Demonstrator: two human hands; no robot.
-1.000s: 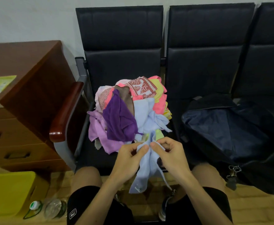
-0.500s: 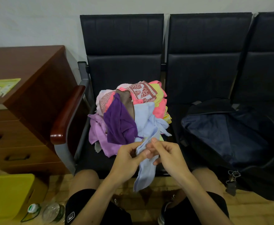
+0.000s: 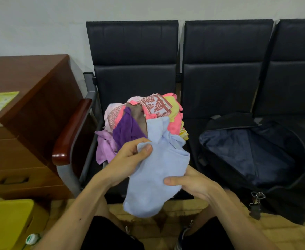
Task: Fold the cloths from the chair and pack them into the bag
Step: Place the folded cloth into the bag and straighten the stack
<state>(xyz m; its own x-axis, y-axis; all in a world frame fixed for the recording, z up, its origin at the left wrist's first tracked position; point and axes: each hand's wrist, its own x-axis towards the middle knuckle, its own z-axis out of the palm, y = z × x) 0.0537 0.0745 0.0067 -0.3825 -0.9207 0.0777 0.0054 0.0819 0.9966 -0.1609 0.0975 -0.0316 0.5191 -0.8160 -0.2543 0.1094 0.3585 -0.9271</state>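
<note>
Before three seats [image 3: 225, 69], one heap [image 3: 130, 130], one bag [image 3: 247, 156]: left hand [image 3: 128, 161] and right hand [image 3: 191, 183], fingers curled round one blue cloth [image 3: 153, 188]

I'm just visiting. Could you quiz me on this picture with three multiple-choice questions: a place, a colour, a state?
1. Where is the bag? A on the seat right of the cloth pile; B on the wooden cabinet; C on the floor.
2. What colour is the held cloth? A purple; B light blue; C yellow.
3. How is the bag? A zipped shut; B folded flat; C open.
Answers: 1 A, it sits on the neighbouring seat; 2 B, left hand and right hand grip pale blue fabric; 3 C, its lining shows.
</note>
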